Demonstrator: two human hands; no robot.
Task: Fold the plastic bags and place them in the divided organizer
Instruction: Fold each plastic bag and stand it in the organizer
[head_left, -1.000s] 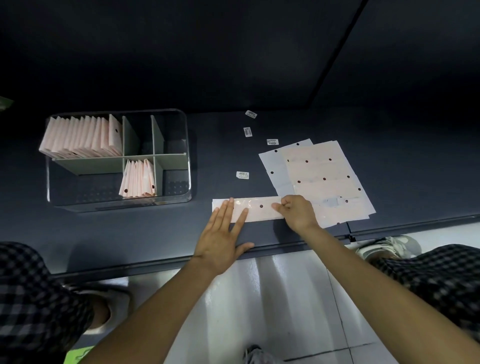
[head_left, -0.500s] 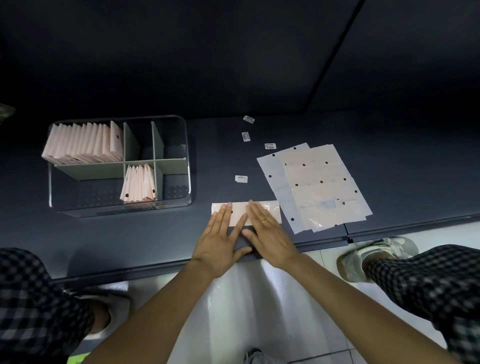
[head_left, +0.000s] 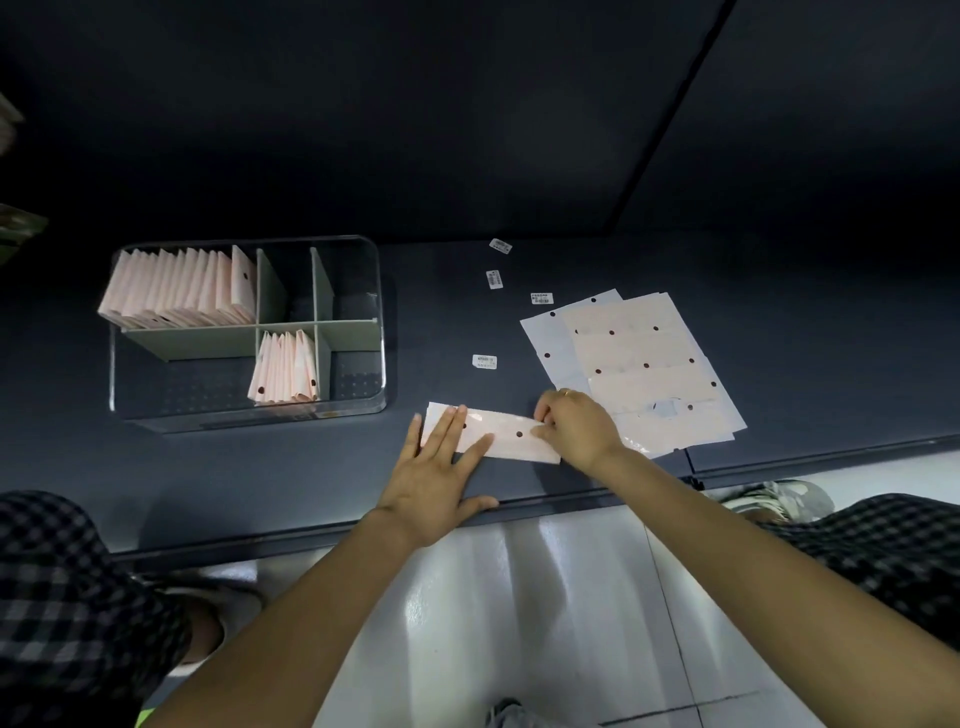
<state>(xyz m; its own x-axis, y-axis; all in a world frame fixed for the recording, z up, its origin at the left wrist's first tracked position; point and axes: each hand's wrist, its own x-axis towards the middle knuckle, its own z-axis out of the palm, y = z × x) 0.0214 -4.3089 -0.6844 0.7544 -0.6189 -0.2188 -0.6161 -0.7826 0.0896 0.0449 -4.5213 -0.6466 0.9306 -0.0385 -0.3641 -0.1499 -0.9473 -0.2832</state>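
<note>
A long pale-pink folded plastic bag (head_left: 511, 439) lies on the dark table near its front edge. My left hand (head_left: 436, 467) lies flat with straight fingers pressing the bag's left end. My right hand (head_left: 574, 426) pinches the bag's right end with curled fingers. A pile of flat plastic bags (head_left: 639, 364) with dark dots lies just right of my right hand. The clear divided organizer (head_left: 376, 322) stands to the left, with folded bags (head_left: 176, 291) filling its back-left compartment and several more folded bags (head_left: 283, 366) in a front middle one.
Several small white labels (head_left: 484, 361) lie scattered on the table between the organizer and the pile. The table's front edge (head_left: 311, 530) runs just below my hands, with a pale floor beneath. My knees in checked cloth show at both lower corners.
My right hand, flat on the bag half a second ago, has moved right and now pinches the bag's right end. The left hand stays pressed on the left end.
</note>
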